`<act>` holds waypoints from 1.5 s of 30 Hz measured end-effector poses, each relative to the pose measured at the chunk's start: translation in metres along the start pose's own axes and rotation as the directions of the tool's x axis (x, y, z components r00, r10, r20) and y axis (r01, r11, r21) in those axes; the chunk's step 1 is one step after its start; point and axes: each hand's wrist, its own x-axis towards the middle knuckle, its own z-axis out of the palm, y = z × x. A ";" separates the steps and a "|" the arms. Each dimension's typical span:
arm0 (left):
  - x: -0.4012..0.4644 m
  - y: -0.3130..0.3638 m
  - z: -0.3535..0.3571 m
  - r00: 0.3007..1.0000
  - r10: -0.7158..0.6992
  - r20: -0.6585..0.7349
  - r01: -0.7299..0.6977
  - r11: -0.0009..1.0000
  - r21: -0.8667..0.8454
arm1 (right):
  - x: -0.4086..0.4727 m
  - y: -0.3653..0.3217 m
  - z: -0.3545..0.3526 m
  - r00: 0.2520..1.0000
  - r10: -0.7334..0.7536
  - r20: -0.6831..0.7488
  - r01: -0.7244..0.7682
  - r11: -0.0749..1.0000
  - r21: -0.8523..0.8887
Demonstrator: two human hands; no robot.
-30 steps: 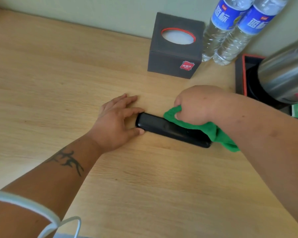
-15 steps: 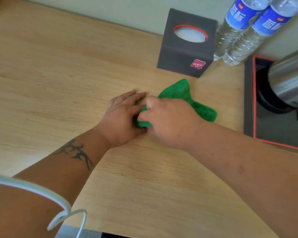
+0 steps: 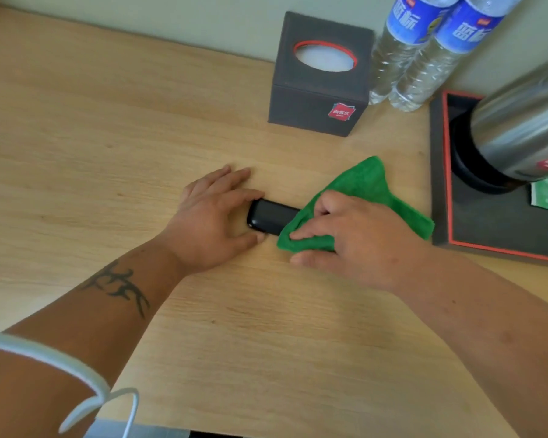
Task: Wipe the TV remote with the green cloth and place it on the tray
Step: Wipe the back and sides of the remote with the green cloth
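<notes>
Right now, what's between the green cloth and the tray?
In the head view, only bare wooden table separates the cloth from the tray; nothing sits in that narrow gap.

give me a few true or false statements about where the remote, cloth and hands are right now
1. The TV remote lies on the wooden table, not on the tray. True.
2. The left hand holds the green cloth. False: the right hand presses the cloth over the remote, while the left hand steadies the remote's bare end.
3. The whole remote is uncovered. False: only its left end shows; cloth and right hand hide the rest.
4. A steel kettle stands on the tray. True.
5. The tissue box sits on the tray. False: it stands on the table, beside two water bottles.
</notes>
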 end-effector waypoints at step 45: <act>0.001 0.046 0.004 0.967 0.256 0.000 -0.247 0.935 0.253 | -0.083 0.000 0.037 0.604 0.757 -0.249 -0.672 0.652 0.351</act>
